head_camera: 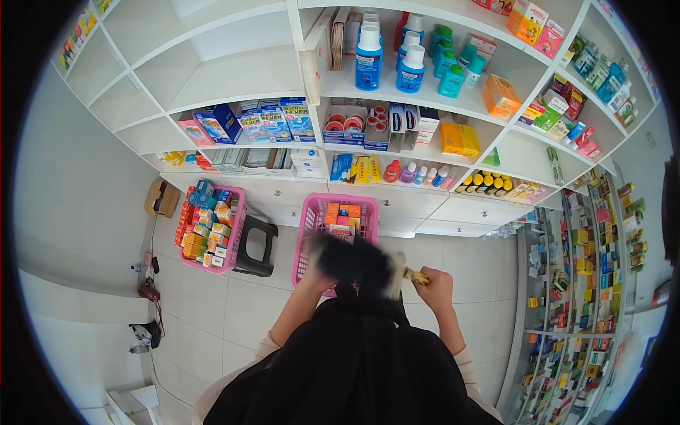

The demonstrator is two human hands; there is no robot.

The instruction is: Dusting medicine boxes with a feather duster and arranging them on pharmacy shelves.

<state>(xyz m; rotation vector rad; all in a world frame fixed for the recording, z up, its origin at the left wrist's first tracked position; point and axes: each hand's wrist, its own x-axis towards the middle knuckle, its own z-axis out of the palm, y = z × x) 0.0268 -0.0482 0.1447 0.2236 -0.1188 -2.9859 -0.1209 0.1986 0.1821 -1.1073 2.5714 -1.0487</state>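
My right hand is closed around the yellowish handle of what looks like a feather duster. The duster's dark, pale-edged head is blurred and reaches leftward in front of my body. Close to its left end is my left hand, partly covered by the dark head; whether its fingers hold anything cannot be told. Beneath the duster, a pink plastic basket stands on the floor with orange and white product boxes inside.
A fuller pink basket of boxes is at the left, beside a black plastic stool. Ahead, white shelves carry bottles and boxes above white drawers. A stocked glass display case stands right; an open carton is far left.
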